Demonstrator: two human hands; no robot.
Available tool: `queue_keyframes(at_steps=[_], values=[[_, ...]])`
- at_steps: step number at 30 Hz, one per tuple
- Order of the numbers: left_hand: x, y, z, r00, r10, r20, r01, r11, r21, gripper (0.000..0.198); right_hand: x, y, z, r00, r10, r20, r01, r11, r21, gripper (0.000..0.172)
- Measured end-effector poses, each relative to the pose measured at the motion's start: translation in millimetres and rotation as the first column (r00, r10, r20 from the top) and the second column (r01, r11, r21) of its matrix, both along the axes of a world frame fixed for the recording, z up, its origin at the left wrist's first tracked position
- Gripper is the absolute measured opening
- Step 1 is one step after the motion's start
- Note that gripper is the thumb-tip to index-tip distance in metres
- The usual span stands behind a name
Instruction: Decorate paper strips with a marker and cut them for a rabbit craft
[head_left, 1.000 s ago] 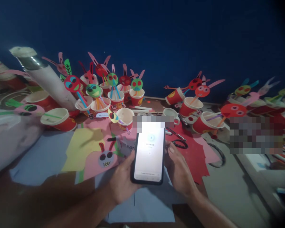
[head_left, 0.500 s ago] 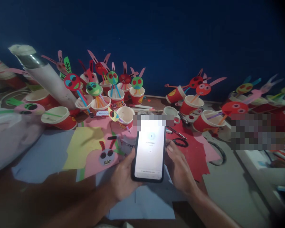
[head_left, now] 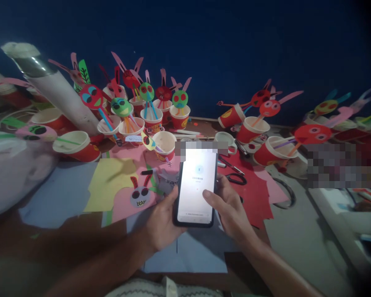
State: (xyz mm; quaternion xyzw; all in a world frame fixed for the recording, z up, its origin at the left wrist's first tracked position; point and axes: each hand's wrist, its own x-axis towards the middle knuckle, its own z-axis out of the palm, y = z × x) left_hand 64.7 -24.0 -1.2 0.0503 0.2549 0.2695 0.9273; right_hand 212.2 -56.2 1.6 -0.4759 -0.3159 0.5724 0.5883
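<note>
A black-edged smartphone (head_left: 194,202) with a bright white screen is held upright between my two hands. My left hand (head_left: 161,218) is wrapped round its lower left side, the thumb along the edge. At the right edge, my right hand (head_left: 235,212) has its fingers curled against the phone, partly hidden behind it, and its thumb over the screen. Below and around the phone lie blue paper (head_left: 163,260), red paper (head_left: 256,194) and a pink sheet with a cut-out paper face (head_left: 140,198). Black-handled scissors (head_left: 236,178) lie just right of the phone.
Red paper cups (head_left: 164,144) with paper-faced straw figures (head_left: 147,91) stand along the back. A tilted bottle (head_left: 55,90) leans at the left above a plastic bag (head_left: 15,173). A white mug (head_left: 225,142) sits behind the phone; a roll of tape (head_left: 286,194) lies right.
My right thumb has moved from the phone's right edge to over the screen. The view has tilted slightly downward, so things appear higher. My left hand keeps its hold.
</note>
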Motion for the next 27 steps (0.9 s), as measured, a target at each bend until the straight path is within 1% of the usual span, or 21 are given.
queue_keyframes(at_steps=[3,6,12,18,22,27], values=[[0.4,0.3,-0.3,1.0,0.002,-0.019,-0.003,1.0,-0.024,0.042,-0.2,-0.2,-0.4,0.999,-0.011,0.035,0.011,1.0,-0.012,0.04],[0.7,0.5,0.2,1.0,0.009,-0.005,-0.009,1.0,-0.026,0.042,0.3,-0.4,-0.3,0.999,-0.007,0.048,0.007,1.0,-0.009,0.039],[1.4,1.2,1.9,1.0,0.001,-0.017,-0.001,1.0,-0.023,0.042,1.5,0.1,-0.6,0.999,0.01,0.034,-0.01,1.0,-0.001,0.038],[1.2,-0.5,-0.9,1.0,0.016,-0.008,-0.016,0.999,-0.04,0.041,-0.9,1.3,-0.5,0.997,-0.001,0.072,0.002,1.0,-0.01,0.037],[0.0,-1.9,-2.5,1.0,0.009,0.005,-0.009,1.0,-0.023,0.041,-2.9,1.6,1.2,0.997,-0.012,0.072,0.014,1.0,-0.019,0.038],[0.3,-1.3,-0.6,0.998,0.006,-0.066,-0.009,0.999,-0.039,0.038,-2.8,0.6,4.1,0.998,-0.019,0.061,0.023,0.998,-0.055,0.038]])
